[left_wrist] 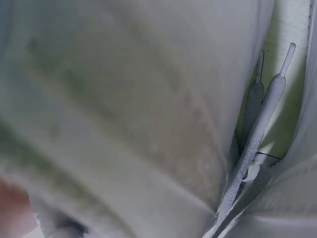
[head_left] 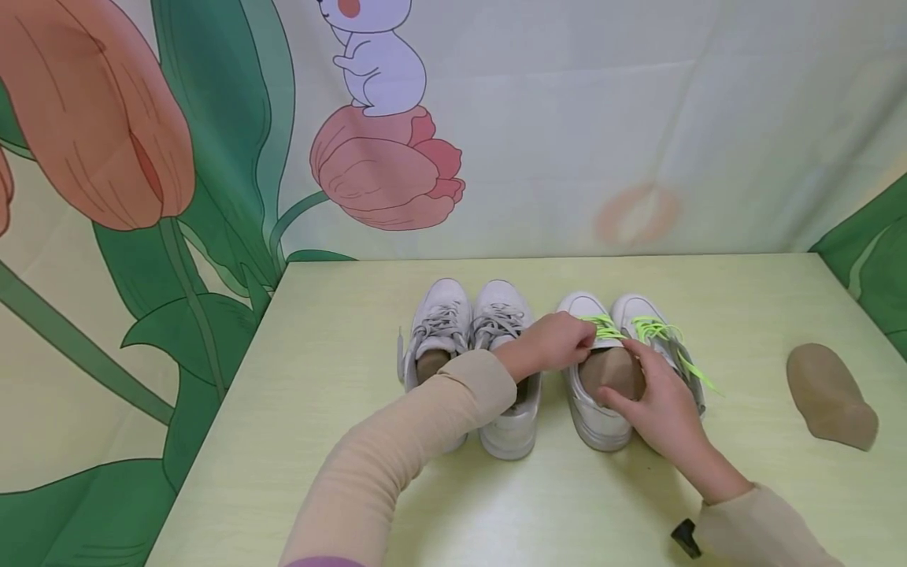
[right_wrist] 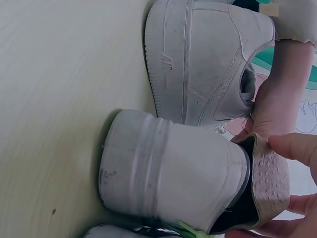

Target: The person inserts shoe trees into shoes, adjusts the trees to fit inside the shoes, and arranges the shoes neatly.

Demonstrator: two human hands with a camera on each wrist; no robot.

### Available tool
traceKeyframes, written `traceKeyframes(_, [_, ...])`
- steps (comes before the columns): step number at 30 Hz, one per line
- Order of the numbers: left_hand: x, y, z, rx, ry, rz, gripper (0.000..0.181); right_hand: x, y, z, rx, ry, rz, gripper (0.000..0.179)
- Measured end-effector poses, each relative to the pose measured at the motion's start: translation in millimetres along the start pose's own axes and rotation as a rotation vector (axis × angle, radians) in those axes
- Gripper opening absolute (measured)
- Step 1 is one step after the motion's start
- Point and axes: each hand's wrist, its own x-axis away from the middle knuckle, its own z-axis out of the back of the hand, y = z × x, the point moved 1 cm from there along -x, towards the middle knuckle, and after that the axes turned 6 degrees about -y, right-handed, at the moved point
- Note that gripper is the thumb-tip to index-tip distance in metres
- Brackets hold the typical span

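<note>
A brown insole (head_left: 611, 372) stands partly inside a white sneaker (head_left: 598, 425) with bright green laces. My right hand (head_left: 662, 398) pinches the insole between thumb and fingers at the shoe's opening. In the right wrist view the dotted insole (right_wrist: 271, 186) sticks out above the heel collar. My left hand (head_left: 556, 342) reaches across from the left, its fingers curled at the tongue and laces of the same sneaker; its fingertips are partly hidden. Beside it stands the other green-laced sneaker (head_left: 634, 307). A grey lace (left_wrist: 257, 129) crosses the left wrist view, close to blurred fabric.
To the left, a pair of white sneakers with grey laces (head_left: 442, 303) stands under my left forearm; an insole shows in one. Another brown insole (head_left: 829, 394) lies at the right on the pale table (head_left: 340, 331). A printed cloth (head_left: 531, 157) hangs behind.
</note>
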Motion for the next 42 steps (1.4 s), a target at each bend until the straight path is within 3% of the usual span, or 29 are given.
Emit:
traceKeyframes(20, [-2.1,-2.9,-3.6,-0.013,0.032,-0.011,0.008,-3.0,-0.7,-1.9,0.018,0.023,0.006,0.062])
traceKeyframes(42, [-2.6,-2.4,-3.8,0.048,0.039,0.011,0.007,-7.4,2.8,-8.1,0.049,0.036,-0.012,0.06])
